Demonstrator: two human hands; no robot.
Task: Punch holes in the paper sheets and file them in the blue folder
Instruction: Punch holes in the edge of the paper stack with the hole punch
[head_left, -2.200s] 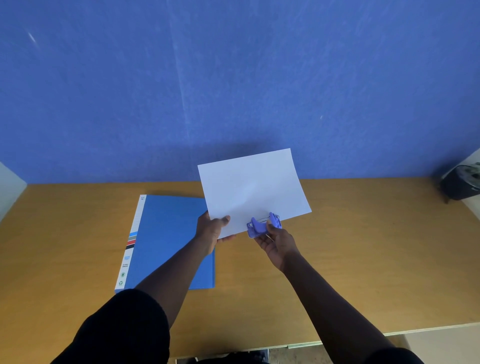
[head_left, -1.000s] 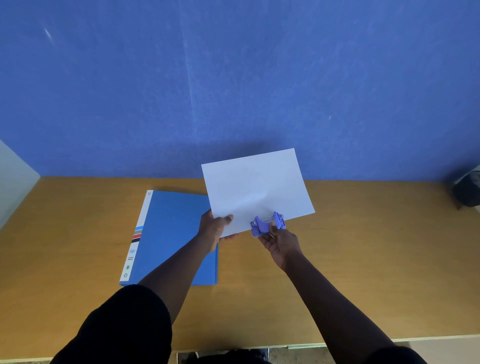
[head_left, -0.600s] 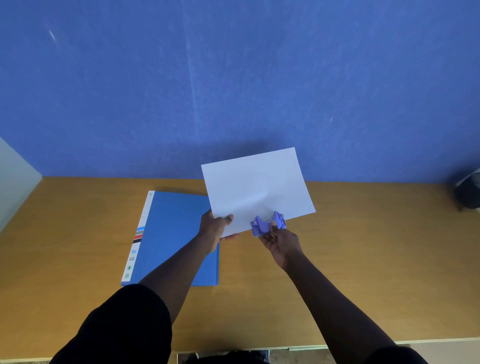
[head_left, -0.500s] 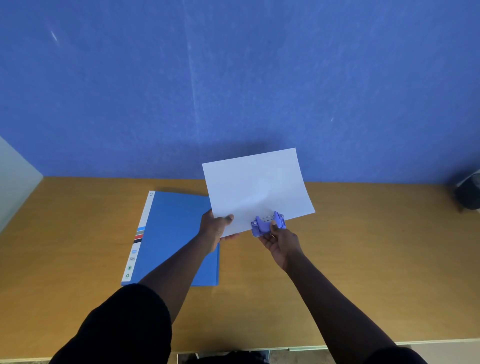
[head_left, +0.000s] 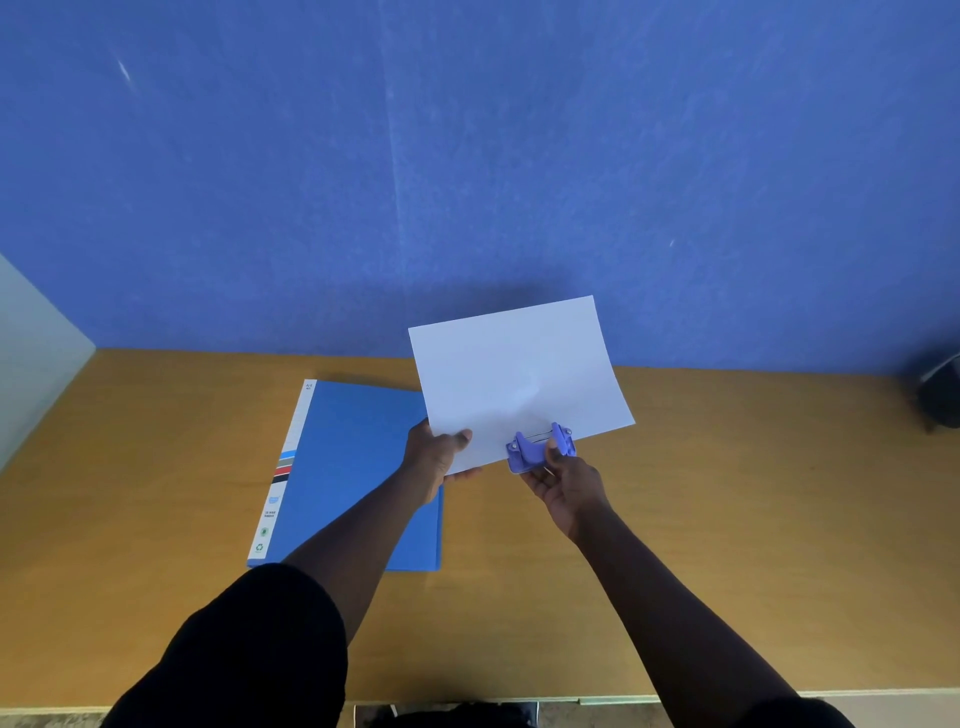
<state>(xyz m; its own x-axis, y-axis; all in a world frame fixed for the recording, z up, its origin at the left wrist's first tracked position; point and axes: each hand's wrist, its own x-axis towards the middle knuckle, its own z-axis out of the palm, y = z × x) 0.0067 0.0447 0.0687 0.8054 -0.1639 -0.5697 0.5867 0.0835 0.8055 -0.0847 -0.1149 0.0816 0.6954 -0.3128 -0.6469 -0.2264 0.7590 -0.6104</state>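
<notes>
Blue wall (head_left: 467, 156) behind wooden bench (head_left: 727, 519). Left hand (head_left: 434, 454) pinches paper sheet (head_left: 514, 379) at its near edge; right hand (head_left: 563, 480) grips purple hole punch (head_left: 540, 449) clamped on that edge. Blue folder (head_left: 353, 467) lies closed, left.

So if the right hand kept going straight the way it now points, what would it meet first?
The right hand points away from the person, toward the blue wall. It already holds the hole punch on the paper sheets; beyond those, probably the wall, though depth is unclear.
</notes>
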